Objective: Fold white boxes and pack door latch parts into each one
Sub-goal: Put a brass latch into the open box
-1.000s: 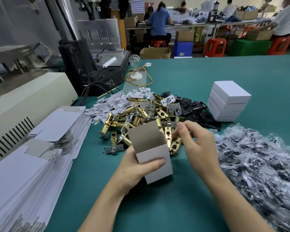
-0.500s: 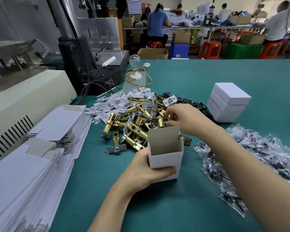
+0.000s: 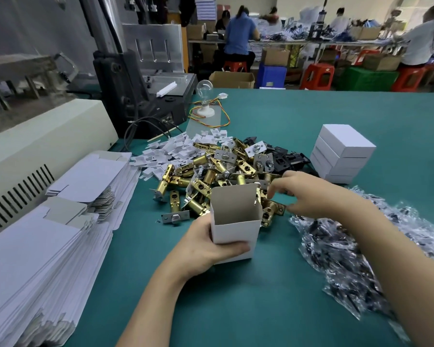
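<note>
My left hand [image 3: 203, 246]: thumb and fingers grip the upright open white cardboard box [image 3: 236, 226]. My right hand [image 3: 308, 194]: over the brass latch pile [image 3: 211, 171]; blurred, grip unclear.

Materials/finish: mostly matt card, shiny metal and glossy film on a smooth, matt teal desk [image 3: 261, 296].
Open box [image 3: 236, 229]: white matt card outside, raw grey-brown board inside. Flat blanks [image 3: 35, 259] along the desk's left edge: same card, white faces, grey backs on the turned-up flaps. Closed boxes [image 3: 343, 156] toward the right edge: smooth matt white. Latches [image 3: 206, 176] mid-desk: polished brass-coloured metal, glossy, with duller silver metal faceplates. Black parts [image 3: 286, 160] behind them: dark satin finish. White pieces [image 3: 171, 151]: flat and matt, card or plastic, can't tell. Bags [image 3: 341, 259] on the right: clear crinkled plastic film, very reflective. Bulb [image 3: 204, 87] near the far edge: clear glass.
</note>
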Demonstrator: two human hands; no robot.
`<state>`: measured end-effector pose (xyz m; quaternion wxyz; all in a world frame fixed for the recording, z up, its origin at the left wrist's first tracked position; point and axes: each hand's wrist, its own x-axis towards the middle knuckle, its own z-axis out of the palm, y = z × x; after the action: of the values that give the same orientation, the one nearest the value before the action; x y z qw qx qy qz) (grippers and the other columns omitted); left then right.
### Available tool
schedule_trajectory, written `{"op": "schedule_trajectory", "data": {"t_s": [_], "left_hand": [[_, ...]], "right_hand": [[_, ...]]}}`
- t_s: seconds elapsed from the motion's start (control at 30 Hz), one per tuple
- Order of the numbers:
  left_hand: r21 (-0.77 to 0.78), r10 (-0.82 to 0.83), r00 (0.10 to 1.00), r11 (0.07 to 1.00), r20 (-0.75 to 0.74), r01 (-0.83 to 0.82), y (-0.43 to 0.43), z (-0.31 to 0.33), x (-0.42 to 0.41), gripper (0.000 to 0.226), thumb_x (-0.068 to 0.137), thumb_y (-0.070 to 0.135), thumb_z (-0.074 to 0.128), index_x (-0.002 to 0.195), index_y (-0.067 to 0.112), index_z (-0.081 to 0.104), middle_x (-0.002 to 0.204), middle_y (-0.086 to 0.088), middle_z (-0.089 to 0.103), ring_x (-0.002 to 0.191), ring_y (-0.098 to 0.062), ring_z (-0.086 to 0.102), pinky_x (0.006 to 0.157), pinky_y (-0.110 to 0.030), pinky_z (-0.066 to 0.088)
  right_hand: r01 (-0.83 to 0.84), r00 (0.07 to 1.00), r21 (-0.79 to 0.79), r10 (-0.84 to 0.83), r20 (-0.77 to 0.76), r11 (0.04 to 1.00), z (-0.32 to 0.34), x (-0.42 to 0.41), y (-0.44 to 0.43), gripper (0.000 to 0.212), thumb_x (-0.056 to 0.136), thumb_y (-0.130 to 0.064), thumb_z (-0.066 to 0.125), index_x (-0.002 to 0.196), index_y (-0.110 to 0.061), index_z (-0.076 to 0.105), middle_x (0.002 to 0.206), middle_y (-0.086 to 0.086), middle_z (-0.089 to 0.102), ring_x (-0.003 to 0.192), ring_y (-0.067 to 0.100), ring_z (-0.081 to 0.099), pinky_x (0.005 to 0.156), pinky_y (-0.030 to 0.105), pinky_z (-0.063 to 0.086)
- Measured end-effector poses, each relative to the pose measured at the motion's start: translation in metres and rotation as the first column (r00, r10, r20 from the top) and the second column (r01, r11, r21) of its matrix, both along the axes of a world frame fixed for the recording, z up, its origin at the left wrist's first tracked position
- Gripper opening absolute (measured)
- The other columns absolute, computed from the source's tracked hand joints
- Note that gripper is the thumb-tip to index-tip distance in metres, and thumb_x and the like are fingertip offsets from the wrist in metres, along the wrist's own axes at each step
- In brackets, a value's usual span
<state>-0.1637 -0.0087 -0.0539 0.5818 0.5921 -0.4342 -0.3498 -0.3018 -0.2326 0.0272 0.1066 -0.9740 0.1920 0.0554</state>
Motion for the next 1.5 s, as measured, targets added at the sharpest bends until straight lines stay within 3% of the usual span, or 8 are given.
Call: {"op": "schedule_trajectory", "data": {"t_s": [0.17, 0.33, 0.53, 0.7, 1.03, 1.17, 1.33, 1.5], "left_hand": [[0.011, -0.004, 1.000, 1.000, 0.008, 0.003, -0.002, -0.001, -0.001, 0.040, 0.077, 0.011, 0.088, 0.114, 0.018, 0.074, 0.103, 0.007, 0.078, 0.098, -0.006, 0.071, 0.085, -0.022, 0.056], [-0.010, 0.007, 1.000, 1.000, 0.010, -0.007, 0.000, 0.000, -0.004, 0.039, 0.075, 0.008, 0.086, 0.111, 0.015, 0.072, 0.097, 0.010, 0.078, 0.093, -0.003, 0.071, 0.081, -0.019, 0.054], [-0.034, 0.039, 0.999, 0.999, 0.004, -0.039, -0.003, -0.002, -0.010, 0.040, 0.077, 0.007, 0.086, 0.111, 0.021, 0.071, 0.100, 0.012, 0.078, 0.096, -0.002, 0.072, 0.081, -0.018, 0.055], [-0.030, 0.035, 0.999, 0.999, -0.003, -0.036, -0.004, -0.002, -0.012, 0.045, 0.079, 0.011, 0.087, 0.118, 0.023, 0.070, 0.108, 0.009, 0.077, 0.103, -0.006, 0.072, 0.084, -0.020, 0.055], [-0.070, 0.185, 0.982, 0.980, -0.033, -0.186, -0.008, 0.003, -0.014, 0.054, 0.062, 0.040, 0.096, 0.108, 0.049, 0.069, 0.109, 0.016, 0.078, 0.102, -0.003, 0.073, 0.078, -0.016, 0.058], [-0.083, 0.170, 0.985, 0.982, -0.026, -0.171, -0.009, 0.006, -0.016, 0.053, 0.071, 0.024, 0.096, 0.104, 0.056, 0.069, 0.108, 0.015, 0.079, 0.101, -0.003, 0.074, 0.079, -0.016, 0.058], [-0.087, 0.173, 0.985, 0.981, -0.003, -0.172, -0.010, 0.006, -0.015, 0.055, 0.067, 0.029, 0.096, 0.105, 0.059, 0.068, 0.110, 0.017, 0.078, 0.104, -0.003, 0.073, 0.080, -0.018, 0.058], [-0.093, 0.180, 0.984, 0.980, 0.013, -0.178, -0.011, 0.006, -0.016, 0.054, 0.064, 0.041, 0.095, 0.106, 0.059, 0.066, 0.110, 0.016, 0.077, 0.104, -0.003, 0.072, 0.082, -0.018, 0.058]], "right_hand": [[-0.197, 0.980, 0.100, 0.192, 0.059, 0.975, -0.003, -0.004, 0.018, 0.049, 0.076, -0.036, 0.088, 0.090, -0.068, 0.053, 0.102, -0.021, 0.048, 0.099, -0.014, 0.046, 0.076, 0.009, 0.037], [-0.189, 0.959, -0.007, 0.187, 0.214, 0.982, -0.012, -0.002, 0.026, 0.023, 0.083, -0.039, 0.082, 0.102, -0.034, 0.071, 0.105, -0.010, 0.056, 0.090, 0.004, 0.051, 0.079, 0.027, 0.043], [0.045, 0.909, -0.147, 0.020, 0.416, 0.988, -0.004, -0.009, 0.013, 0.020, 0.096, -0.023, 0.062, 0.113, -0.024, 0.073, 0.106, -0.007, 0.067, 0.091, 0.016, 0.065, 0.081, 0.039, 0.054], [0.120, 0.889, -0.146, -0.041, 0.456, 0.982, 0.001, -0.010, 0.010, 0.020, 0.095, -0.023, 0.071, 0.114, -0.021, 0.076, 0.106, -0.004, 0.073, 0.097, 0.019, 0.067, 0.085, 0.036, 0.053], [-0.111, 0.405, 0.218, -0.156, 0.901, 0.970, 0.094, -0.028, 0.041, 0.019, 0.091, -0.018, 0.076, 0.108, -0.026, 0.074, 0.090, -0.010, 0.077, 0.084, 0.010, 0.074, 0.076, 0.026, 0.061], [-0.267, 0.480, 0.385, -0.225, 0.848, 0.883, 0.092, -0.021, 0.060, 0.019, 0.090, -0.011, 0.075, 0.103, -0.024, 0.074, 0.094, -0.004, 0.079, 0.082, 0.016, 0.075, 0.076, 0.026, 0.063], [-0.203, 0.585, 0.386, -0.205, 0.785, 0.900, 0.059, -0.006, 0.066, 0.018, 0.087, -0.008, 0.080, 0.102, -0.018, 0.078, 0.091, -0.001, 0.079, 0.085, 0.018, 0.076, 0.082, 0.044, 0.062], [-0.212, 0.675, 0.276, -0.064, 0.735, 0.937, 0.046, -0.002, 0.065, 0.017, 0.085, -0.014, 0.082, 0.098, -0.024, 0.079, 0.091, -0.012, 0.077, 0.083, 0.007, 0.073, 0.078, 0.027, 0.059]]}}
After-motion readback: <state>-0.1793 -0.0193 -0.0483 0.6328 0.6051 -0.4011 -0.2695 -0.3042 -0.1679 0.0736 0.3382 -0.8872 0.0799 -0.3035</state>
